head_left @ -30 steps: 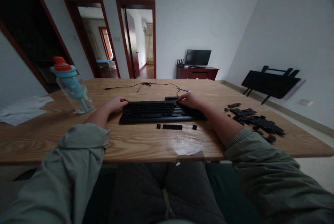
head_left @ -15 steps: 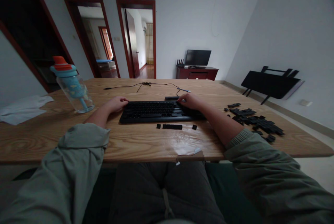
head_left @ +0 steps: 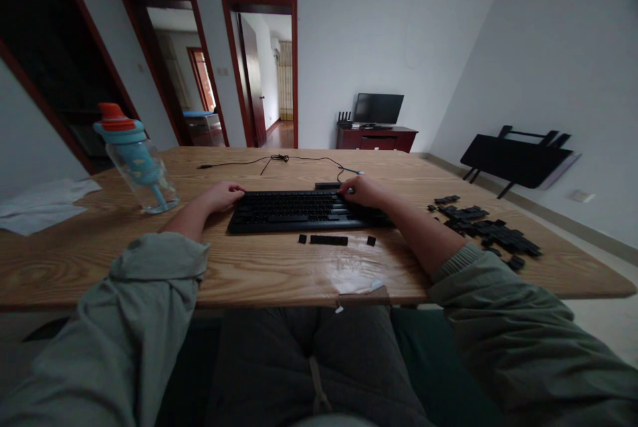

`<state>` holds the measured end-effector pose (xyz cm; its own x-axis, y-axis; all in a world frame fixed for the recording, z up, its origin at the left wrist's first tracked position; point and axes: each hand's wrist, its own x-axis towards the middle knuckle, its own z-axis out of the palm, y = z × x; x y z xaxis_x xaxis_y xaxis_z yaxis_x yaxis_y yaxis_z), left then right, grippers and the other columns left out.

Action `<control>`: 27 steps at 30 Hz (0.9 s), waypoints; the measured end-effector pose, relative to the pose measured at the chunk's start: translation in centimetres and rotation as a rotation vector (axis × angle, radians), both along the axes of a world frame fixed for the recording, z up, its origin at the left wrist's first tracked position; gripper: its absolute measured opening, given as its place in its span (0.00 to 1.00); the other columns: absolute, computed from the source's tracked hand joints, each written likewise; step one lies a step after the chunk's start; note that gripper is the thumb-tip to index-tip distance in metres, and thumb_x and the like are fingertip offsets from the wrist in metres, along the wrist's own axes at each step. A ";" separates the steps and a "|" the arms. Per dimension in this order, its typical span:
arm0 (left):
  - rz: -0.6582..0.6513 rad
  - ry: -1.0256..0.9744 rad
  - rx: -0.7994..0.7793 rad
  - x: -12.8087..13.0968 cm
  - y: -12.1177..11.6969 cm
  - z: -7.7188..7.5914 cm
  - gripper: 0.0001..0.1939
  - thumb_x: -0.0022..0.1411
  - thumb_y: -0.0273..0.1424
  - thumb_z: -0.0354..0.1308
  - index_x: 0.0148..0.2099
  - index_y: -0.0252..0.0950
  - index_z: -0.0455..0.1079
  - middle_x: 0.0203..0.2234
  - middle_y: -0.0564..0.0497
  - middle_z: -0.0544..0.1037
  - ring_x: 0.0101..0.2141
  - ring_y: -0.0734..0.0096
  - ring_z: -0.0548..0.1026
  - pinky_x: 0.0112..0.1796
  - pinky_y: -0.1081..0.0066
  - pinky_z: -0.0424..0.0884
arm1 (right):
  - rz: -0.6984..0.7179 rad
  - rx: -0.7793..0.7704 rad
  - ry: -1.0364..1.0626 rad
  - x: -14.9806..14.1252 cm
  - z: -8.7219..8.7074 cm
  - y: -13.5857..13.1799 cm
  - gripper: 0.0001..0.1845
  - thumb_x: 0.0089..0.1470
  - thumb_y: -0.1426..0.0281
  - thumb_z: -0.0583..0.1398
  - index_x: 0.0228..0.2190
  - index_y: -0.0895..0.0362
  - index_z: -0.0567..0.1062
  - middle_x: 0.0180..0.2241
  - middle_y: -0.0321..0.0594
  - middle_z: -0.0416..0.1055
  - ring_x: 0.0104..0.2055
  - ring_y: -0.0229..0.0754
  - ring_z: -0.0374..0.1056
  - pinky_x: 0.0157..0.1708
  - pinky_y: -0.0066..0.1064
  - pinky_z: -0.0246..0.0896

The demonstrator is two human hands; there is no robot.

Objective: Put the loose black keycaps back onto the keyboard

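Note:
A black keyboard lies flat on the wooden table in front of me. My left hand is closed at its far left corner, thumb and fingers on the edge. Over the upper right part of the keys, my right hand is pinched, fingertips down at the top rows. Whatever is between those fingertips is hidden. Just in front of the keyboard lie a long black key strip, a small black keycap to its left and another keycap to its right.
Several loose black keycaps are heaped on the right of the table. A water bottle and white tissue stand left. Behind the keyboard are a dark bar and a cable. Torn covering marks the table's front edge.
The view has tilted very slightly. Both hands stay at the same places on the keyboard, and the loose pieces lie as before.

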<state>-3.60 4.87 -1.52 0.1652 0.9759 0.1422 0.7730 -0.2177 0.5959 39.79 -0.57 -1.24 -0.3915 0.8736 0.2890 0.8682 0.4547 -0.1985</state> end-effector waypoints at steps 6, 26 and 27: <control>0.024 -0.007 -0.022 0.4 -0.7 0.4 0.15 0.47 0.38 0.59 0.34 0.36 0.80 0.30 0.46 0.83 0.36 0.56 0.79 0.38 0.64 0.74 | -0.025 -0.014 0.069 -0.1 -0.2 0.5 0.11 0.57 0.71 0.62 0.40 0.54 0.84 0.37 0.41 0.82 0.37 0.42 0.75 0.41 0.30 0.67; -0.004 0.047 -0.012 -0.1 -0.1 0.2 0.16 0.48 0.41 0.59 0.35 0.37 0.79 0.31 0.46 0.82 0.37 0.56 0.79 0.41 0.64 0.74 | -0.114 -0.052 0.313 2.4 0.0 0.2 0.09 0.56 0.69 0.63 0.38 0.58 0.82 0.38 0.42 0.81 0.37 0.41 0.73 0.41 0.31 0.68; -0.004 0.040 -0.015 -0.1 -0.1 0.2 0.16 0.48 0.41 0.59 0.35 0.37 0.79 0.31 0.46 0.82 0.36 0.56 0.79 0.40 0.64 0.74 | -0.105 -0.065 0.300 2.5 0.0 0.1 0.09 0.56 0.69 0.63 0.38 0.57 0.82 0.38 0.42 0.81 0.38 0.41 0.74 0.41 0.31 0.68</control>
